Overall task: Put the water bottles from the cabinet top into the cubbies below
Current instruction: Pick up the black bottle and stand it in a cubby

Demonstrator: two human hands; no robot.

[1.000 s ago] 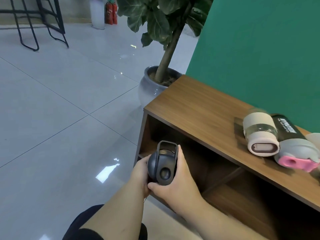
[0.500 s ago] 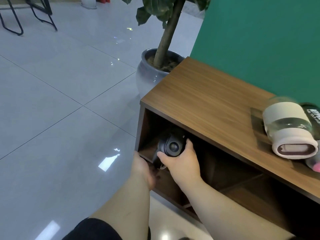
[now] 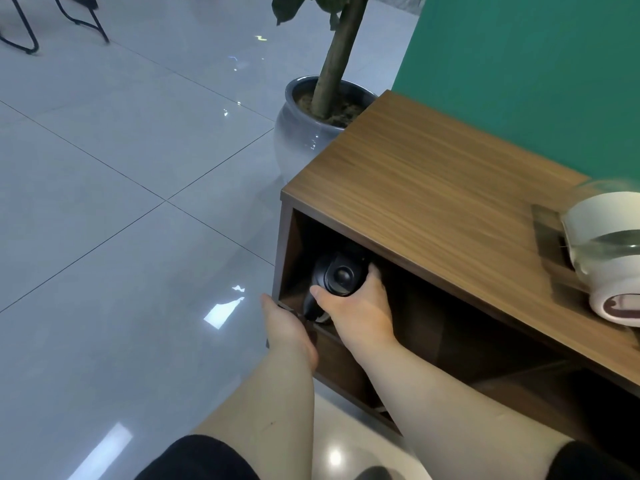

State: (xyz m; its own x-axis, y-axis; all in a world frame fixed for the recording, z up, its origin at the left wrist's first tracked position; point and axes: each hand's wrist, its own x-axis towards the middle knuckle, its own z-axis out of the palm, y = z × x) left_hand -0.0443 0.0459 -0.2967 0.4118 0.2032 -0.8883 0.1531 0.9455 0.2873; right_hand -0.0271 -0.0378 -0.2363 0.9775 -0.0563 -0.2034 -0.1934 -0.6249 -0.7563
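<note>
Right hand is gripping the black bottle around its lid, sliding it into the top-left cubby mid-frame, so bottle one is nearly stowed. The left hand is sitting at the cubby's front edge; can't tell what its fingers are doing. A cream bottle is waiting on the cabinet top, cut off at the right edge, so more could be out of shot.

— Where are the person's arms?
— Both bare forearms reach forward and down, black sleeves at the frame's bottom edge.
— And the hands?
— The right hand is curled in a grip, thumb to the left; the left hand lies lower, its fingers hidden.
</note>
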